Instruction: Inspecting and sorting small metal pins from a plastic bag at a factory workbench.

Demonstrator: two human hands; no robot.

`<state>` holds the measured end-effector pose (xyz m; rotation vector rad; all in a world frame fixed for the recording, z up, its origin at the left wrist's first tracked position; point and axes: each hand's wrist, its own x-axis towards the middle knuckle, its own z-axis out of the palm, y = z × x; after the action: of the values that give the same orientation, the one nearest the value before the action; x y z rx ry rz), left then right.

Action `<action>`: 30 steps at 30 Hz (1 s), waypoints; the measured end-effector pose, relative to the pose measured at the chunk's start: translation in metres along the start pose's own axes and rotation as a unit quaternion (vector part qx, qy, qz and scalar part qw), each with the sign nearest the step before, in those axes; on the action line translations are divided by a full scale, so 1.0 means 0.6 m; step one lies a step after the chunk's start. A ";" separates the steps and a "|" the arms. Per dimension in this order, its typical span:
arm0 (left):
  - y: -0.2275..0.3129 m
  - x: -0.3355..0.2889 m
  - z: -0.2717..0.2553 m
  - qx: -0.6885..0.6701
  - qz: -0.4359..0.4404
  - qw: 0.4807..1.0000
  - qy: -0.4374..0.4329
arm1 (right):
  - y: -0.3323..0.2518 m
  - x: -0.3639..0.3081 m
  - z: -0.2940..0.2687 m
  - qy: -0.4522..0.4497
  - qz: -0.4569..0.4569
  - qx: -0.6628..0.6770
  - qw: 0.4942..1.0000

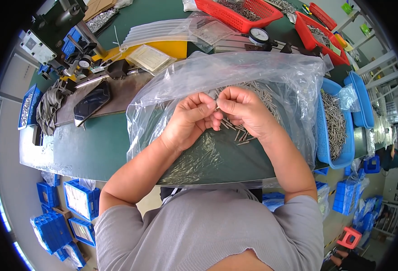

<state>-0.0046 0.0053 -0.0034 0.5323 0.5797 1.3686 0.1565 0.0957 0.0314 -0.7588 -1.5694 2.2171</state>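
Observation:
My left hand [189, 118] and my right hand [245, 111] meet fingertip to fingertip above the bench. Both are closed in a pinch around a small metal part [217, 106], mostly covered by the fingers. Below and behind them, a heap of slim metal pins [263, 95] lies on a large clear plastic bag [162, 90], spread over the green bench top [104, 151]. A few pins [242, 134] lie loose at the heap's near edge, under my right hand.
At the right, a blue basket [336, 128] holds many similar pins. Red baskets [242, 13] of metal parts stand at the back, near a dial gauge [258, 35]. A phone [92, 103] and a gauge stand [88, 34] are at the left. Blue crates [82, 198] sit below.

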 end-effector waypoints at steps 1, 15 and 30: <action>0.001 0.000 -0.001 -0.002 -0.003 1.000 0.002 | 0.000 0.001 -0.001 -0.012 0.009 0.012 1.000; 0.003 0.005 -0.003 -0.025 -0.015 0.999 -0.021 | 0.012 0.004 0.004 -0.028 0.017 0.067 0.997; 0.005 0.009 -0.016 0.019 0.017 0.998 0.056 | -0.007 0.010 -0.031 0.050 -0.035 0.161 0.985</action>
<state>-0.0123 0.0110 -0.0090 0.5008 0.6925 1.4294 0.1624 0.1150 0.0291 -0.6948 -1.1336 2.2644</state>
